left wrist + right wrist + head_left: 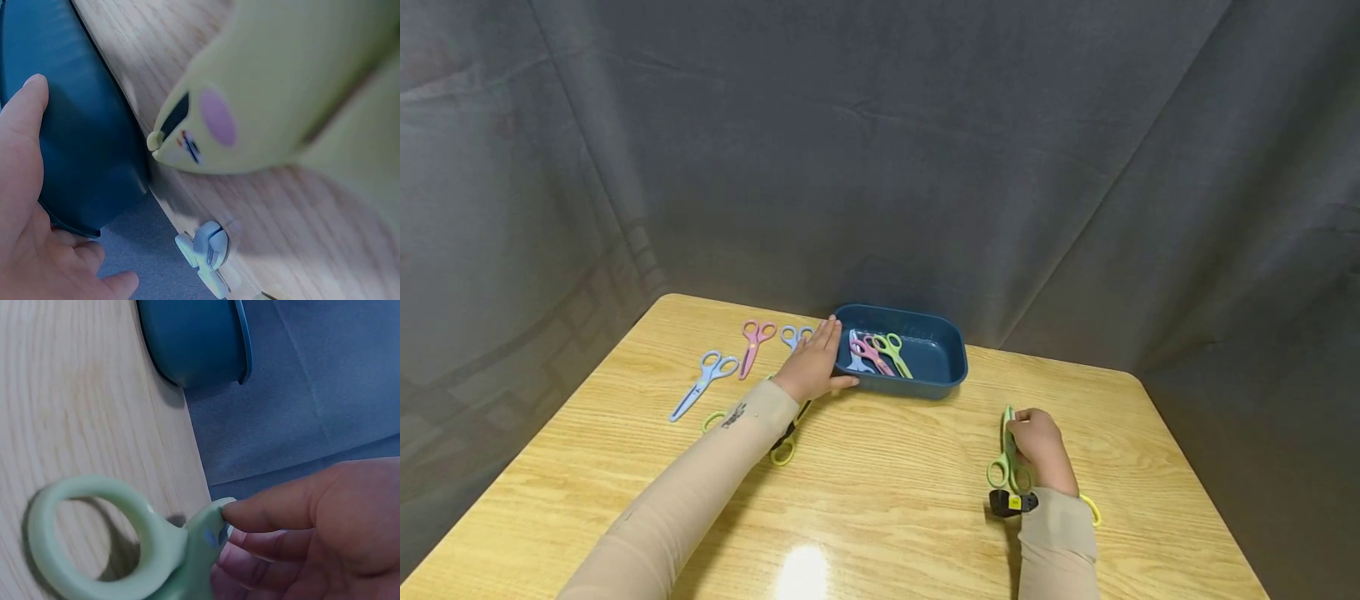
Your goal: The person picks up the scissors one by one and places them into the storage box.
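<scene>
My left hand (814,360) lies against the left end of a dark blue tray (953,388), with its thumb along the front wall and its fingers extended along the rim. Inside the tray are pink scissors (867,351), green scissors (901,362) and a pale blue pair (857,363). My right hand (1039,437) pinches light green scissors (150,534) by the blade end between thumb and fingers, handles toward me. Beside the left hand, yellow-green scissors (250,112) are partly hidden under the forearm.
Pink scissors (751,357), blue scissors (694,395) and another blue pair (792,335) lie on the table (887,483) left of the tray. A yellow handle loop (1094,512) shows beside the right wrist. Grey cloth (880,167) hangs behind the table.
</scene>
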Tool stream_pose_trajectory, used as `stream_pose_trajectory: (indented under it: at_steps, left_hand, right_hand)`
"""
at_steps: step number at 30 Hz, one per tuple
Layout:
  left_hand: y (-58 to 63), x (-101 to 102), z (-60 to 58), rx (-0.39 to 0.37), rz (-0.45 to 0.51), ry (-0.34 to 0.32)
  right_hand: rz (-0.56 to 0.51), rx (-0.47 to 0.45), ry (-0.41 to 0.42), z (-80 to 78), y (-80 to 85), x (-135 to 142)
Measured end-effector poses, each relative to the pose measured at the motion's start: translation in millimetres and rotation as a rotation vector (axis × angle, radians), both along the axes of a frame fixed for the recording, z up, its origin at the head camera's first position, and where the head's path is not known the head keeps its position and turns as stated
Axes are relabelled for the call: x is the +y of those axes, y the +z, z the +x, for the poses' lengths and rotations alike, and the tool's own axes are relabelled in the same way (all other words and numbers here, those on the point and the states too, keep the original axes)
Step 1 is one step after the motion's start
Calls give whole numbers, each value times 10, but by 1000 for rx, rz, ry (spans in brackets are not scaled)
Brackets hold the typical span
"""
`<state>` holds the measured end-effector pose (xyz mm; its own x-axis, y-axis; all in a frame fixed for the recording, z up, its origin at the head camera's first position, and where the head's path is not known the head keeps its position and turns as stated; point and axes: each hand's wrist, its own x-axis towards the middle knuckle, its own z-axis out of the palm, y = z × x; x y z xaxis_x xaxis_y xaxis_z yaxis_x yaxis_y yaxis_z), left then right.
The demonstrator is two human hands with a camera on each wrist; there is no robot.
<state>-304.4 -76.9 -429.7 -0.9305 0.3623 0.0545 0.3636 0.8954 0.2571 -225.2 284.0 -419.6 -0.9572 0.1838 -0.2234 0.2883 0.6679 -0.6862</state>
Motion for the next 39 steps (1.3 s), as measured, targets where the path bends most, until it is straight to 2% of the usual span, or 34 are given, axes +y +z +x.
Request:
stream_pose_trajectory:
  at_steps: [15, 26, 39]
  left_hand:
    - [1, 2, 6, 7, -3, 0]
    - [12, 6, 15, -9, 14, 2]
    - [2, -3, -3, 7, 15, 0]
  right_hand:
    - [-91, 142, -106, -88, -47, -21]
    - [-130, 293, -163, -83, 17, -62]
    - [-212, 385, -222, -105, 63, -121]
